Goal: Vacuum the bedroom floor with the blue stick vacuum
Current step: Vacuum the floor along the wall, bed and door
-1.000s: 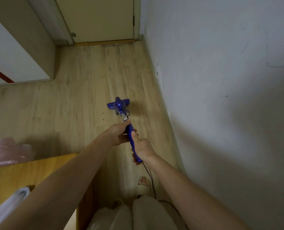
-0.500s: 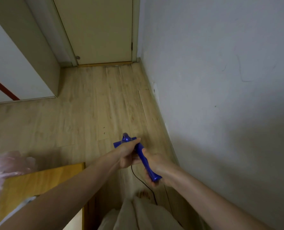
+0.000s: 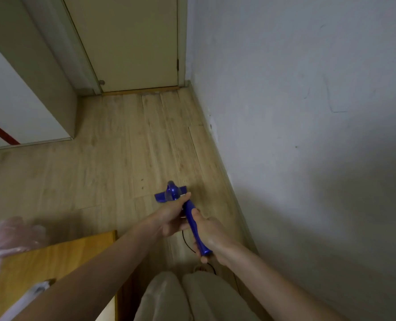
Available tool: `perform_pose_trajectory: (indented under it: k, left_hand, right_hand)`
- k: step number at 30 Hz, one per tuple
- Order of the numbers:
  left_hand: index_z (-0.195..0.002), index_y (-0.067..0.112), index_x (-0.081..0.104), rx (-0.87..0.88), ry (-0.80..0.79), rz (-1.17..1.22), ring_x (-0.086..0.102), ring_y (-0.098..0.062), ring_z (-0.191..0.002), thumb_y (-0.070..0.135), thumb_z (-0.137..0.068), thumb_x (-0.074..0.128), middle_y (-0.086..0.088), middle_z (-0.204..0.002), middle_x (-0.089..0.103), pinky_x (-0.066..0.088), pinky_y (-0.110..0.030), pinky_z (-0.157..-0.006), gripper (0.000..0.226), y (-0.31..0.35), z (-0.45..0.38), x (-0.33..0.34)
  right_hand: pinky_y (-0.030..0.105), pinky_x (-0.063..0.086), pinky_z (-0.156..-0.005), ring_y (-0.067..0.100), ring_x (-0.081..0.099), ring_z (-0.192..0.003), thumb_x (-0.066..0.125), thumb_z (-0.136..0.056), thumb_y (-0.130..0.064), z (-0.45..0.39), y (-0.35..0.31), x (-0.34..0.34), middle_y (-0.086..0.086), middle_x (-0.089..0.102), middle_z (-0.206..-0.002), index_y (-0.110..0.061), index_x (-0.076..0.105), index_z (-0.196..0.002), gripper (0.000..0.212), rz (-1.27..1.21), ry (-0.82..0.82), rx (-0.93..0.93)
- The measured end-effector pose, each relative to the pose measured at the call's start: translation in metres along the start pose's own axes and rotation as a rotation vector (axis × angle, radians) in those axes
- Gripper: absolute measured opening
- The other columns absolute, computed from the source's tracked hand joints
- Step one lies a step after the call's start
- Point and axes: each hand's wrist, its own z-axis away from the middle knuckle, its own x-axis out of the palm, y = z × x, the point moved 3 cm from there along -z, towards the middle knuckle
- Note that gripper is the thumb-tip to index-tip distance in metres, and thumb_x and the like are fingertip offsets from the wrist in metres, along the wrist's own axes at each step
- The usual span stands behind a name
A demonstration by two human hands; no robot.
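Blue plastic fills both fists, the right hand [image 3: 209, 237] clenched round the rear grip and the left hand [image 3: 172, 215] wrapped round the shaft ahead of it, of the stick vacuum [image 3: 193, 225], whose head [image 3: 170, 193] sits on the wooden floor [image 3: 113, 158] near the wall [image 3: 296, 112].

Vacuum [image 3: 171, 193] before hands (wall [image 3: 308, 112] right)

We cannot see the vacuum's [image 3: 172, 193] shaft behind the left hand [image 3: 174, 216], its black cord [image 3: 186, 243] disappears behind the trousers [image 3: 192, 297], pink blurred thing [image 3: 5, 237] cut off at left edge
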Motion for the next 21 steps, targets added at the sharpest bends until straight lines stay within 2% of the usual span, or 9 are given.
perform_pose_trajectory:
  k: [5,7,9,10,12,16,21]
  left_hand:
    - [-0.114,0.006,0.053,0.028,0.082,-0.003,0.062,-0.020,-0.076,0.034,-0.097,0.055,-0.012,-0.087,0.063,0.054,-0.026,-0.050,0.033,0.015,-0.019,-0.006]
    - [-0.112,0.006,0.053,0.042,0.120,-0.012,0.062,-0.021,-0.078,0.034,-0.097,0.054,-0.012,-0.087,0.063,0.057,-0.032,-0.062,0.031,0.025,-0.029,-0.007]
    - [-0.107,0.004,0.054,0.046,0.156,-0.036,0.062,-0.023,-0.082,0.035,-0.097,0.053,-0.013,-0.089,0.064,0.054,-0.037,-0.075,0.032,0.035,-0.040,-0.010]
    - [-0.108,0.003,0.055,0.043,0.173,-0.050,0.062,-0.025,-0.084,0.035,-0.098,0.052,-0.013,-0.090,0.065,0.054,-0.038,-0.076,0.034,0.039,-0.045,-0.012]
    - [-0.114,-0.001,0.055,0.031,0.192,-0.062,0.064,-0.027,-0.084,0.034,-0.099,0.051,-0.014,-0.092,0.066,0.055,-0.039,-0.073,0.038,0.047,-0.056,-0.016]
    - [-0.118,-0.003,0.054,0.012,0.200,-0.049,0.064,-0.027,-0.081,0.033,-0.098,0.053,-0.014,-0.092,0.065,0.055,-0.037,-0.069,0.041,0.056,-0.070,-0.020]
    - [-0.120,-0.003,0.052,0.024,0.196,-0.023,0.063,-0.027,-0.081,0.032,-0.099,0.052,-0.014,-0.091,0.064,0.055,-0.038,-0.075,0.041,0.066,-0.076,-0.021]
  right_hand:
    - [0.021,0.047,-0.047,0.012,0.055,-0.050,0.032,-0.100,-0.055,-0.037,-0.004,0.004,0.004,0.059,-0.071,-0.013,0.053,-0.097,0.047,-0.011,-0.017,-0.029]
    - [0.022,0.048,-0.050,0.012,0.056,-0.054,0.029,-0.100,-0.055,-0.057,-0.008,0.007,0.004,0.058,-0.073,-0.015,0.051,-0.092,0.046,0.021,-0.029,-0.040]
    - [0.029,0.054,-0.065,0.015,0.058,-0.063,0.027,-0.100,-0.056,-0.077,-0.013,0.010,0.004,0.059,-0.076,-0.018,0.049,-0.085,0.047,0.060,-0.037,-0.038]
    - [0.034,0.054,-0.075,0.017,0.059,-0.068,0.027,-0.100,-0.057,-0.086,-0.015,0.012,0.004,0.059,-0.078,-0.018,0.050,-0.084,0.048,0.066,-0.039,-0.025]
    - [0.037,0.054,-0.081,0.019,0.060,-0.073,0.027,-0.099,-0.059,-0.102,-0.017,0.015,0.004,0.060,-0.081,-0.015,0.053,-0.087,0.052,0.065,-0.033,0.014]
    - [0.036,0.053,-0.083,0.021,0.061,-0.081,0.029,-0.097,-0.062,-0.121,-0.020,0.018,0.007,0.061,-0.089,-0.011,0.055,-0.099,0.057,0.055,-0.034,0.064]
    - [0.032,0.051,-0.068,0.017,0.058,-0.067,0.029,-0.097,-0.062,-0.130,-0.029,0.014,0.004,0.060,-0.080,-0.014,0.053,-0.086,0.055,0.088,-0.006,-0.016]
